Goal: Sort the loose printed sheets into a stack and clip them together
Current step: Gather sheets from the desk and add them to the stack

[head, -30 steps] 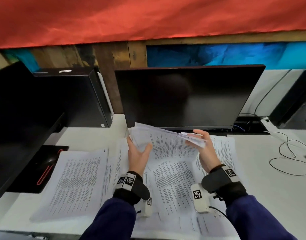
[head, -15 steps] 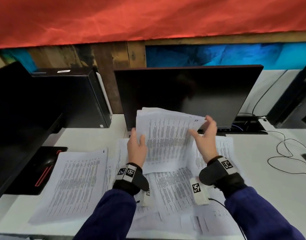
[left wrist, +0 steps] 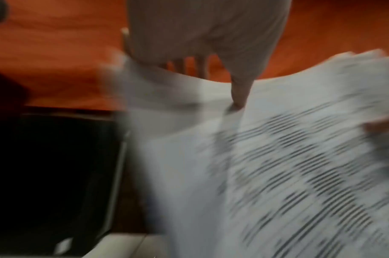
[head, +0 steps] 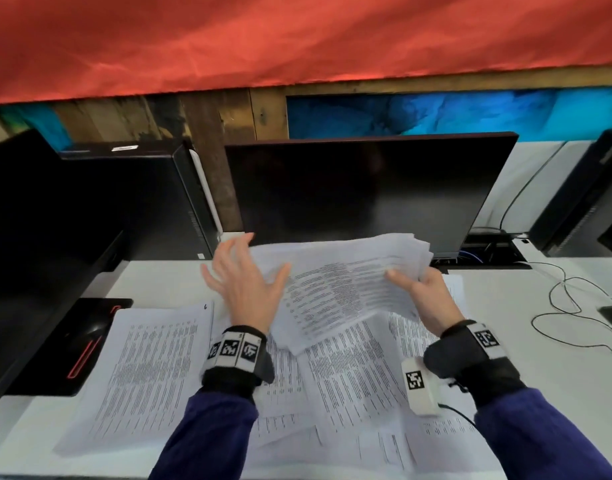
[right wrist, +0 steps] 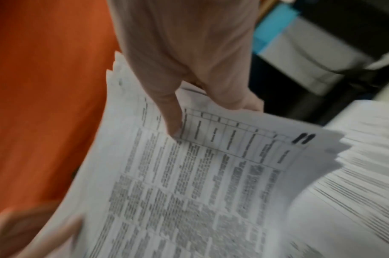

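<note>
Head view. Held bundle of printed sheets (head: 346,292): centre of frame, in front of the dark monitor (head: 366,192). Half a second ago it stood nearly upright; now it lies tilted flat with its edges fanned at upper right. Right hand (head: 424,299): thumb on top and fingers beneath, pinching the bundle's right edge. Left hand (head: 244,289): fingers spread and straight, at the bundle's left edge, no longer clasping it as before. Loose sheets (head: 349,372) cover the white desk (head: 557,358) in the lower half; a separate page (head: 141,368) lies at lower left. No clip visible.

Left wrist view, blurred. The left hand's thumb (left wrist: 239,94) touches the top sheet; fingers extended behind the paper edge.

Right wrist view. The right hand's thumb (right wrist: 171,115) presses the printed top page; other fingers curl under.

Judgement: gathering is partway; the bundle looks uneven, desk sheets remain, clipping not begun.
</note>
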The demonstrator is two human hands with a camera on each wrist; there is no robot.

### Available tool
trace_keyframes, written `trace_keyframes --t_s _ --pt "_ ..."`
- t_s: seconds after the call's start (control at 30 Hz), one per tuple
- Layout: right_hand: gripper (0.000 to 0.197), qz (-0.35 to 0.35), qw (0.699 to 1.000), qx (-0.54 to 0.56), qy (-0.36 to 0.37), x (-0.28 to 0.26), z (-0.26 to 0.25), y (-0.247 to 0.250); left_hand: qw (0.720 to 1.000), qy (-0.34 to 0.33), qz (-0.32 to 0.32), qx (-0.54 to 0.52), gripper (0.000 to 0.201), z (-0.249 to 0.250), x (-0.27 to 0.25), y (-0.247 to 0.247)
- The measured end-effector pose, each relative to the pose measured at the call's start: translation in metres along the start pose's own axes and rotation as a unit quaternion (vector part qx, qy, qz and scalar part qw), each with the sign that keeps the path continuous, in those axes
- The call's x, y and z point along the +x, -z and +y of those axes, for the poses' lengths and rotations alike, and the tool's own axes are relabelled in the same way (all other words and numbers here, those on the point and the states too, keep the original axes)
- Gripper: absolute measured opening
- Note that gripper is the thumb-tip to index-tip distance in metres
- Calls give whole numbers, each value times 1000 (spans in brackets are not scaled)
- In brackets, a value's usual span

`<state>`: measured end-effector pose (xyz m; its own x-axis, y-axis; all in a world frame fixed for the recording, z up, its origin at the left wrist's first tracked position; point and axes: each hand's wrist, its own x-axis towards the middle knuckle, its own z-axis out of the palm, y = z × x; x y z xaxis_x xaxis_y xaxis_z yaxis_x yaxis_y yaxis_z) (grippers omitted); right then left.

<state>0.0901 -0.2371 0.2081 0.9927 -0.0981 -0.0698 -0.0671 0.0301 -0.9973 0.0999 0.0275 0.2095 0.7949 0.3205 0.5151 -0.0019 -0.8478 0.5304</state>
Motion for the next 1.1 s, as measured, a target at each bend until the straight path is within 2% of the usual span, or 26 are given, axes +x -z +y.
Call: trace_keyframes --t_s 0.03,0.07,0.1,0.13,0.17,0.23,0.3,0.37,0.47,0.57,0.67,0.7,0.8,0.87,0.93,0.97,1.0,1.03,1.07,1.1 --pt "25 0 1000 29 -9 -2 6 3 992 68 -30 -103 79 -8 -2 2" --pt "27 -1 998 60 -19 -3 12 4 958 130 -72 -244 84 -16 -5 -1" --pt "30 -1 996 90 -28 -4 18 3 904 183 -119 -368 83 -21 -9 -4" --pt "35 0 993 116 -37 -4 23 1 862 226 -154 -426 80 -22 -14 -7" --pt "40 0 991 128 -43 -5 28 -1 847 248 -168 -439 80 -20 -19 -8" --pt "41 -6 993 108 -50 -7 36 -4 841 267 -165 -441 75 -17 -29 -12" --pt "35 -1 996 73 -47 -10 44 -6 851 260 -139 -435 50 -14 -38 -17" --pt "35 32 997 61 -28 -10 52 -7 851 264 -120 -438 37 -11 -43 -17" --pt "44 101 991 -50 71 -13 56 -10 841 292 -96 -445 37 -9 -42 -20" --pt "55 108 944 -250 184 -20 51 -13 823 345 -61 -448 41 -2 -34 -21" --pt "49 75 870 -412 260 -21 51 -16 826 373 -50 -419 41 1 -26 -27" --pt "47 63 853 -445 265 -21 51 -16 830 374 -49 -410 39 0 -24 -28" --pt "58 34 835 -496 233 -19 54 -11 835 375 -49 -399 30 -1 -21 -31" --pt "54 36 836 -499 227 -18 53 -8 853 348 -47 -387 21 -3 -20 -30" --pt "48 38 845 -485 220 -15 51 -8 889 290 -38 -352 13 -5 -18 -29" --pt "41 38 851 -479 212 -14 48 -9 925 238 -41 -294 14 -8 -17 -32" --pt "31 38 856 -473 206 -14 46 -9 963 176 -53 -197 20 -10 -16 -35" --pt "22 35 860 -469 201 -14 43 -10 989 107 -68 -82 28 -8 -16 -37" --pt "16 33 863 -463 198 -13 42 -10 996 25 -78 18 35 -4 -16 -40" --pt "12 29 868 -457 193 -13 40 -11 991 -59 -92 79 40 4 -17 -42"
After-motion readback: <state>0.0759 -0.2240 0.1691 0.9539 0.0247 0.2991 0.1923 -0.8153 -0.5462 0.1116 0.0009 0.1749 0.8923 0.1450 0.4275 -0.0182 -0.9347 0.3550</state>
